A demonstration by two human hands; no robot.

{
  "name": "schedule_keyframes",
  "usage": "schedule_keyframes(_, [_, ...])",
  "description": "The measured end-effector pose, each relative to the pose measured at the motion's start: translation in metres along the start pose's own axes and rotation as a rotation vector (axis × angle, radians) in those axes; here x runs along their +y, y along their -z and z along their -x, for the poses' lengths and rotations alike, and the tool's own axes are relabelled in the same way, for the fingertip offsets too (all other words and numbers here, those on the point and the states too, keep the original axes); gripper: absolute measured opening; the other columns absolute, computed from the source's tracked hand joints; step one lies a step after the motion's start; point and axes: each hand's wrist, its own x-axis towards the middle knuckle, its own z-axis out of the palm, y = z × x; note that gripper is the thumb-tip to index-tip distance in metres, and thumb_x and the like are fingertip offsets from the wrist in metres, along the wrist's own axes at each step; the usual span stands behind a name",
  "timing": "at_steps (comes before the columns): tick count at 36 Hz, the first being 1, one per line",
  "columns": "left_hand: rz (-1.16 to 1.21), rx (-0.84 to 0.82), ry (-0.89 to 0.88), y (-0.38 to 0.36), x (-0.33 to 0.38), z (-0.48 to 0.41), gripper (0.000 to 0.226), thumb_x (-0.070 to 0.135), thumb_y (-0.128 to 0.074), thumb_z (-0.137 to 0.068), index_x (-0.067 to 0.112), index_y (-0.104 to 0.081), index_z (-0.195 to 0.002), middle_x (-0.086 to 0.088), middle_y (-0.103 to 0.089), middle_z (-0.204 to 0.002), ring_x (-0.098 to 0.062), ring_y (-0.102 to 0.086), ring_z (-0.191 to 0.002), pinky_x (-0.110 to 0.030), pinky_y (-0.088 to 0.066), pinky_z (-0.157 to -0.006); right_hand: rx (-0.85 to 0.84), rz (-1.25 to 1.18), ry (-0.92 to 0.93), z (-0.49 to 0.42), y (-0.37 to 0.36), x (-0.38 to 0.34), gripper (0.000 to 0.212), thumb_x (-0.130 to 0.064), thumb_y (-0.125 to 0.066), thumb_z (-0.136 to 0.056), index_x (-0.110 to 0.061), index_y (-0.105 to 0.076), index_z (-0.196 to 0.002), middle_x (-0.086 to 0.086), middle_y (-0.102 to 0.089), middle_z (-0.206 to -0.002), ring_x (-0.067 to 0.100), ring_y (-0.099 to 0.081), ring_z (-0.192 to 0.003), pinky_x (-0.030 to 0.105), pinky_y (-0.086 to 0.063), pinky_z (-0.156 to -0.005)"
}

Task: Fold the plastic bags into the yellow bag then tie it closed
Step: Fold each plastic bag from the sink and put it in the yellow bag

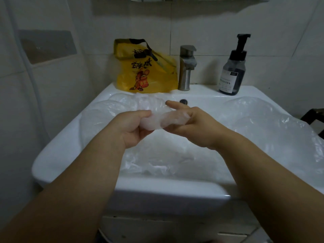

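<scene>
The print on the dark plastic pump bottle [233, 71] was too small to read. A black framed object [313, 118] was cut by the right edge. Crumpled clear plastic bags [157, 160] hid most of the white ceramic sink's [57, 155] basin floor.

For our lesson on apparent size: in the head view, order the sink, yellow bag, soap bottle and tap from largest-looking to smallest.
1. sink
2. yellow bag
3. soap bottle
4. tap, a little smaller than the bottle
The last three stand at similar distance.
</scene>
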Motion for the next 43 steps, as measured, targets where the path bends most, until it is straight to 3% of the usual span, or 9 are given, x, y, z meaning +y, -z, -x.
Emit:
schedule_keyframes(4, [-0.151, -0.058, -0.097, -0.001, -0.003, -0.001, 0.025, -0.001, -0.059, -0.089, 0.003, -0.063, -0.113, -0.009, -0.070, -0.098, -0.016, -0.067, -0.080, -0.020, -0.055, -0.055, 0.014, -0.101, -0.039, -0.003, 0.001, 0.003, 0.013, -0.024, -0.061, -0.090, -0.023, -0.063, -0.103, -0.015, -0.064, -0.106, -0.015, -0.058, -0.083, 0.002, -0.041, -0.073])
schedule_keyframes(7, [-0.295, -0.148, -0.130, -0.004, -0.005, 0.003, 0.027, -0.001, -0.057, -0.090, 0.008, -0.065, -0.114, -0.005, -0.071, -0.100, -0.014, -0.067, -0.088, -0.020, -0.055, -0.059, 0.074, -0.130, -0.058, -0.005, 0.000, 0.004, 0.005, -0.025, -0.061, -0.091, -0.030, -0.060, -0.091, -0.021, -0.061, -0.080, -0.019, -0.057, -0.065, 0.000, -0.042, -0.059])
schedule_keyframes(16, [-0.402, -0.344, -0.181, -0.008, -0.010, 0.007, 0.047, -0.020, -0.043, -0.085, 0.006, -0.062, -0.119, -0.013, -0.068, -0.114, -0.022, -0.067, -0.098, -0.027, -0.059, -0.073, 0.313, -0.076, -0.224, -0.012, 0.000, 0.012, 0.048, -0.041, -0.073, -0.078, -0.019, -0.045, -0.110, -0.001, -0.057, -0.105, 0.019, -0.060, -0.096, 0.039, -0.055, -0.086])
schedule_keyframes(20, [-0.412, -0.423, -0.146, -0.005, -0.011, 0.007, 0.051, -0.022, -0.043, -0.085, 0.006, -0.059, -0.125, -0.015, -0.065, -0.119, -0.023, -0.065, -0.101, -0.024, -0.057, -0.067, 0.227, -0.333, -0.349, -0.014, 0.003, 0.014, 0.078, -0.036, -0.078, -0.073, -0.014, -0.036, -0.135, 0.005, -0.053, -0.125, 0.024, -0.062, -0.102, 0.039, -0.058, -0.082])
schedule_keyframes(26, [-0.473, -0.380, -0.213, -0.007, -0.011, 0.009, 0.029, 0.003, -0.059, -0.082, 0.018, -0.065, -0.106, -0.001, -0.067, -0.099, -0.013, -0.060, -0.089, -0.021, -0.051, -0.068, 0.376, -0.295, -0.279, -0.014, 0.005, 0.014, 0.067, -0.026, -0.079, -0.074, -0.015, -0.046, -0.131, 0.001, -0.059, -0.116, 0.016, -0.064, -0.093, 0.028, -0.058, -0.073])
schedule_keyframes(31, [-0.147, -0.428, -0.180, -0.007, -0.001, 0.014, 0.046, 0.015, -0.068, -0.069, 0.010, -0.066, -0.114, -0.014, -0.070, -0.111, -0.027, -0.066, -0.101, -0.041, -0.055, -0.088, 0.308, -0.198, -0.257, -0.009, 0.006, 0.010, 0.074, -0.029, -0.081, -0.070, -0.022, -0.041, -0.132, -0.001, -0.057, -0.107, 0.016, -0.064, -0.087, 0.032, -0.059, -0.075])
schedule_keyframes(36, [-0.451, -0.304, -0.221, -0.009, -0.010, 0.009, 0.044, 0.029, -0.074, -0.076, 0.007, -0.066, -0.114, -0.010, -0.074, -0.102, -0.022, -0.071, -0.095, -0.033, -0.055, -0.083, 0.215, -0.109, -0.255, -0.008, 0.000, 0.010, 0.083, -0.029, -0.082, -0.071, -0.023, -0.034, -0.139, -0.007, -0.055, -0.093, 0.009, -0.063, -0.076, 0.020, -0.056, -0.067])
schedule_keyframes(39, [-0.344, -0.164, -0.275, -0.007, -0.008, 0.004, 0.027, 0.022, -0.060, -0.093, 0.007, -0.066, -0.114, -0.011, -0.074, -0.104, -0.024, -0.070, -0.098, -0.036, -0.054, -0.089, 0.229, -0.343, -0.327, -0.011, 0.004, 0.011, 0.087, -0.031, -0.080, -0.072, -0.022, -0.030, -0.143, 0.002, -0.056, -0.108, 0.024, -0.066, -0.093, 0.040, -0.057, -0.083])
schedule_keyframes(43, [-0.180, -0.108, -0.330, -0.009, -0.005, 0.001, 0.026, 0.020, -0.052, -0.099, 0.007, -0.064, -0.119, -0.012, -0.072, -0.110, -0.024, -0.069, -0.101, -0.034, -0.055, -0.088, 0.075, -0.530, -0.398, -0.012, 0.005, 0.007, 0.042, -0.031, -0.072, -0.079, -0.013, -0.056, -0.113, 0.009, -0.064, -0.115, 0.030, -0.063, -0.103, 0.036, -0.057, -0.081])
